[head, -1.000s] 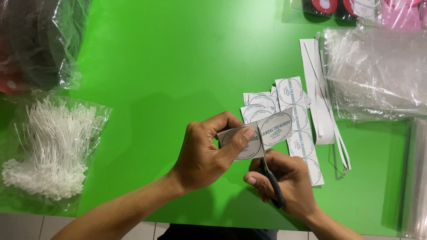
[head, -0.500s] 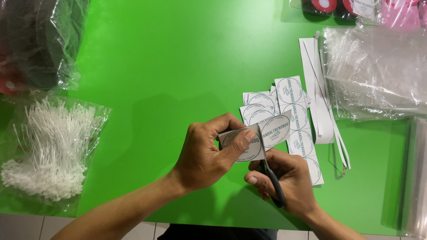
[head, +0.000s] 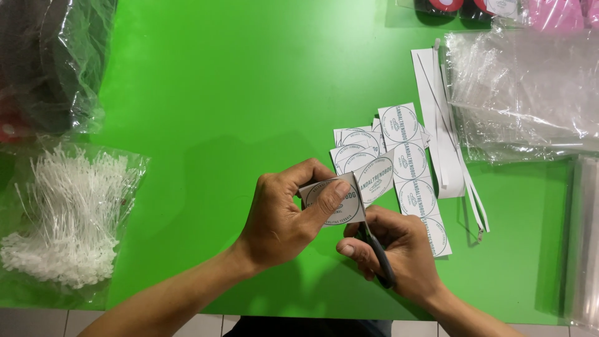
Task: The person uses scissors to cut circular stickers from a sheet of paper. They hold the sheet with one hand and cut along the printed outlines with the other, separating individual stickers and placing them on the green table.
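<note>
We see a paper strip of round-printed labels (head: pixel 349 195) pinched in the left hand (head: pixel 284 215); thumb (head: pixel 331 198) on top, fingers curled tight under it; strip's long axis runs left-to-right, rising toward the far right; the right hand (head: pixel 396 256) sits just below and right of it, fingers closed round dark scissors (head: pixel 374 253), blades pointing up into the strip between two circles; how far the blades gape we cannot tell; left hand is the nearer holder. Just beyond the fingertips: loose cut labels (head: pixel 355 146) and a longer uncut label strip (head: pixel 415 178), white with teal rings; right of those, thin white offcuts (head: pixel 446 134); further right, clear plastic bags (head: pixel 524 93); far left of the knuckles, a bag of white plastic ties (head: pixel 65 218); all on a green table (head: pixel 218 93).
</note>
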